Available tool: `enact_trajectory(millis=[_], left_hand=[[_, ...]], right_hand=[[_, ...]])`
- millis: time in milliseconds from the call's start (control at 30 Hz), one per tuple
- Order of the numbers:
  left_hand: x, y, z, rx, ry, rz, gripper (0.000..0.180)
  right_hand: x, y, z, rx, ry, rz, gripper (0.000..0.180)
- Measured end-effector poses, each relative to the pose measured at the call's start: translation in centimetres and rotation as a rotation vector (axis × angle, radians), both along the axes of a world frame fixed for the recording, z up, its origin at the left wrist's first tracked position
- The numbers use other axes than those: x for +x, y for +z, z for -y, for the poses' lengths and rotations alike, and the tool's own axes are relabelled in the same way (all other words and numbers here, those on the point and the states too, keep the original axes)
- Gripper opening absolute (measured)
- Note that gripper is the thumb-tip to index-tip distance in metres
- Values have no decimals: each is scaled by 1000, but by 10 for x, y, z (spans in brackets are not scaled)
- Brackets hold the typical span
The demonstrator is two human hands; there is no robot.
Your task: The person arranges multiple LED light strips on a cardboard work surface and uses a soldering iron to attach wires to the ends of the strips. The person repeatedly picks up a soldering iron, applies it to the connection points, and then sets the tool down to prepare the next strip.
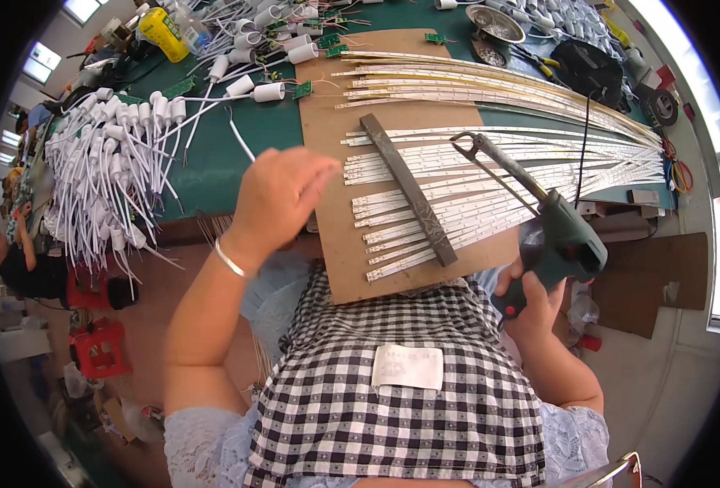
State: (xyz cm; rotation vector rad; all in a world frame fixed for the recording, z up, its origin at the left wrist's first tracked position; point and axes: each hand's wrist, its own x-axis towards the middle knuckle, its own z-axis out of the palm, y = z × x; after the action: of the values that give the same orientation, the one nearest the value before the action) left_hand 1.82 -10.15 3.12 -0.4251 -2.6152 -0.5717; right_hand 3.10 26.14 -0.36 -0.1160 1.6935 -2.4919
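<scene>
My right hand (531, 305) is wrapped round the grip of a dark green soldering gun (570, 240). The gun's looped metal tip (466, 145) hangs over the white LED strips (417, 207). These strips lie side by side on a brown cardboard sheet (327, 252), and a dark flat bar (407, 187) rests across them. Raised at the sheet's left edge is my left hand (279, 195), its fingers curled and pressed together. Whatever they hold, if anything, is hidden. Near its knuckles a white cable (240, 137) runs behind the hand.
White lamp sockets with cables (120, 154) hang in a heap over the table's left edge. More sockets, small green circuit boards (301, 89) and a yellow bottle (163, 34) lie farther back. A metal bowl (497, 24) and pliers (539, 63) are at the back right.
</scene>
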Motion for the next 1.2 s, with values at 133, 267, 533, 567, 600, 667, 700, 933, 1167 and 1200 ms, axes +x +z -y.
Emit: enact_trajectory(millis=[133,267,533,567,600,667,700,933,1167,1200], left_hand=[[55,-7,-40,49,-48,96,11],[71,-20,-57,133,-3,115,16],[78,-30,-73,244,55,242,17],[79,-32,-74,235,61,232,17],[81,-34,-75,226,67,223,17],[83,-35,-75,157,83,220,16],[83,-35,-75,124,91,217,16],[92,-37,-76,202,160,213,16],[95,-39,-79,237,221,222,17],[95,-39,-80,229,222,221,16]], right_hand=[[7,-11,-22,94,251,56,48],[15,-26,-41,306,498,231,59],[13,-9,-26,348,648,305,64],[13,-7,-26,367,653,313,64],[13,-6,-26,386,659,322,64],[17,-15,-33,363,628,224,44],[18,-18,-37,352,613,174,36],[30,-9,-43,345,495,-13,33],[40,-6,-45,441,514,109,31],[40,-7,-46,469,511,81,40]])
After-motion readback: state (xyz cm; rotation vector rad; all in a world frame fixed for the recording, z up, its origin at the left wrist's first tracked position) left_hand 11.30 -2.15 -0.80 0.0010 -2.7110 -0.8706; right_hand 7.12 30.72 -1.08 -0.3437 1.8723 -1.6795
